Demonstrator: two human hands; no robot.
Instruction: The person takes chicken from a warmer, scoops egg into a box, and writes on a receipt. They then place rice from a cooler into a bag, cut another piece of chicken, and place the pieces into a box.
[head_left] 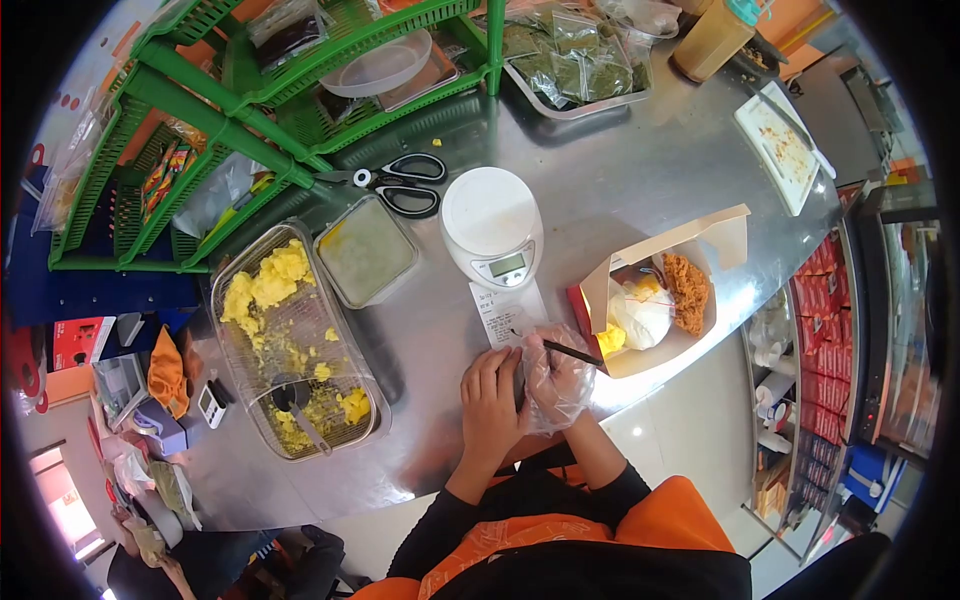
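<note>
My right hand (558,380), in a clear plastic glove, grips a dark pen (570,351) over the lower end of a printed receipt (507,314). Bare and with fingers stretched out, my left hand (492,395) lies at the receipt's bottom edge, close beside the right. The receipt's top end meets the white digital kitchen scale (490,220). Right of my hands stands an open cardboard meal box (653,352), holding a wrapped white mound (640,315), fried chicken (686,293) and yellow egg-like food (611,339).
To the left, a wire-mesh tray (374,395) holds yellow crumbled food and a dark scoop (292,397). Nearby are a lidded square container (366,252) and scissors (400,184). Green racks (300,90) stand behind; a white cutting board (780,150) with a knife lies far right.
</note>
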